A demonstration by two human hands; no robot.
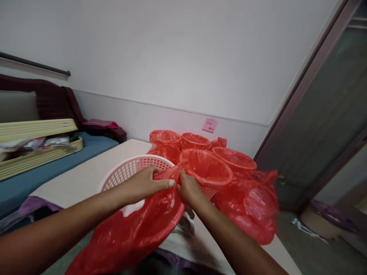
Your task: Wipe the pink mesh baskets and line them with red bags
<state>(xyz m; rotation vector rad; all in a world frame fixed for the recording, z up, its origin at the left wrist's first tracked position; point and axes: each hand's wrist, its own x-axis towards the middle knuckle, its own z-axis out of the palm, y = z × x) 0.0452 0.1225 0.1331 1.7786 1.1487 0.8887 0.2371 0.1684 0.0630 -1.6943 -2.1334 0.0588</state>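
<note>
A white basket (122,173) with round holes stands near me, its right and front side covered by a red plastic bag (129,233). My left hand (150,183) grips the bag at the basket's rim, thumb laid along the film. On the far right of the rim, my right hand (189,187) pinches the bag's edge. Part of the white rim at the left is bare. Just beyond my right hand is another basket (208,166) lined with red plastic.
Several more red-lined baskets (233,158) cluster against the wall, and a loose red bag (252,206) bulges at the table's right. A pink note (210,125) is on the wall. At left lie a bed (97,143) and an open yellow case (43,156). A bin (321,221) stands right.
</note>
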